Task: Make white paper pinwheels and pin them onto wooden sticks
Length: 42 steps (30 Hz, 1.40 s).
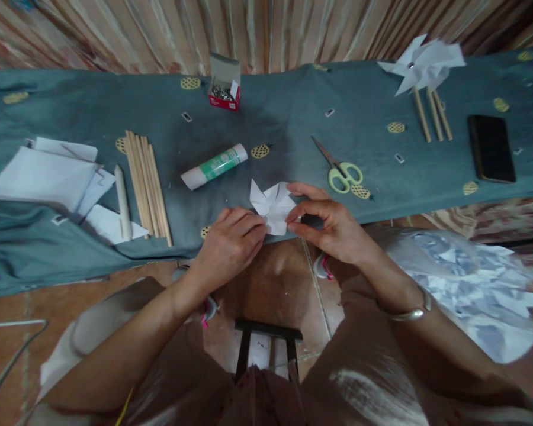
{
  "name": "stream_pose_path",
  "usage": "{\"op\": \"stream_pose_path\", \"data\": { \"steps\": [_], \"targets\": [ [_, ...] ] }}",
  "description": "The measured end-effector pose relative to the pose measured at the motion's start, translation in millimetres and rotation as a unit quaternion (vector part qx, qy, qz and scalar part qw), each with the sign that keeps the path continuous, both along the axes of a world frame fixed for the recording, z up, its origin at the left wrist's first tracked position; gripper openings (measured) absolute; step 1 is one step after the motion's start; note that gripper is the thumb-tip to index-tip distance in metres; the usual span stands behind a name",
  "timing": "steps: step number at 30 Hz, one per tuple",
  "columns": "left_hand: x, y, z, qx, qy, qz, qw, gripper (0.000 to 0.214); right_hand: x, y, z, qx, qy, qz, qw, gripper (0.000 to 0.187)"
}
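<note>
A white paper pinwheel [273,204], without a stick, lies at the front edge of the cloth-covered table between my hands. My left hand [233,239] has its fingers closed together on the pinwheel's lower left side. From the right, my right hand [324,219] pinches its right edge between thumb and fingers. Just behind lies a glue stick [217,164] with a green label. Scissors [340,168] with pale green handles rest to the right of the pinwheel, blades pointing away from me.
Wooden sticks [146,183], a pale pen-like tool [123,204] and white paper sheets [44,177] lie left. Behind stands an open red box [224,89] of small metal pieces. Finished pinwheels [426,65] and a black phone [491,148] are right. A plastic bag [471,284] holds paper pieces.
</note>
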<state>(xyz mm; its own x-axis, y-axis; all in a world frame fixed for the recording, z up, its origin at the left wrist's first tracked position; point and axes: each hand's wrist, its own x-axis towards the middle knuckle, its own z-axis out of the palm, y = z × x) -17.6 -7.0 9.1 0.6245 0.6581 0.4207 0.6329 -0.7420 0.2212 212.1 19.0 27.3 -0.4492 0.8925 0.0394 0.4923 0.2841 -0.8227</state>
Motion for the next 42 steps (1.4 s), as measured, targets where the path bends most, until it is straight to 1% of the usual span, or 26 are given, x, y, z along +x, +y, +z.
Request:
{"op": "stream_pose_path", "data": {
  "steps": [4, 9, 13, 17, 21, 24, 26, 29, 32, 35, 38, 42],
  "targets": [
    [0.0, -0.1, 0.1, 0.0, -0.003, 0.001, 1.0, 0.011, -0.3, 1.2, -2.3, 0.001, -0.007, 0.009, 1.0, 0.025],
    [-1.1, -0.3, -1.0, 0.0, -0.007, 0.002, 1.0, 0.011, 4.7, 3.4, -2.7, -0.007, -0.027, 0.01, 1.0, 0.032],
    [-1.5, -0.2, -1.8, -0.004, -0.015, 0.005, 1.0, 0.013, 8.0, 2.9, 2.5, -0.042, -0.032, 0.011, 0.999, 0.036],
    [-1.3, -0.3, -1.5, -0.002, -0.016, 0.011, 1.0, 0.012, 10.4, 2.7, 5.2, -0.078, -0.021, 0.026, 0.996, 0.033],
    [-0.9, -0.3, -0.4, 0.0, -0.014, 0.013, 1.0, 0.012, 12.2, 4.6, 3.9, -0.08, 0.005, 0.027, 0.996, 0.019],
    [-1.1, -0.3, 0.3, 0.002, -0.007, 0.009, 1.0, 0.012, 11.0, 5.5, 3.1, -0.073, 0.022, 0.021, 0.997, 0.006],
    [-1.2, -0.5, 0.3, 0.003, -0.004, 0.009, 1.0, 0.011, 8.6, 5.4, 2.6, -0.068, 0.028, 0.017, 0.997, 0.002],
    [-1.1, -0.9, -0.6, 0.002, -0.005, 0.01, 1.0, 0.011, 3.2, 4.9, 1.6, -0.056, 0.026, 0.003, 0.998, 0.003],
    [-0.1, -2.0, -1.7, 0.003, -0.013, 0.009, 1.0, 0.012, -3.4, 5.1, -0.8, -0.027, 0.007, -0.017, 0.999, 0.005],
    [1.8, -3.5, -2.0, -0.003, -0.01, 0.01, 1.0, 0.022, -10.4, 5.5, -4.5, 0.015, -0.014, -0.046, 0.999, 0.005],
    [3.6, -4.8, -1.9, -0.021, 0.006, -0.004, 1.0, 0.031, -16.3, 5.4, -8.2, 0.049, -0.034, -0.068, 0.996, 0.005],
    [5.7, -5.0, -2.9, -0.028, -0.006, -0.025, 0.999, 0.029, -20.4, 4.9, -11.3, 0.072, -0.05, -0.08, 0.993, 0.007]
  ]
}}
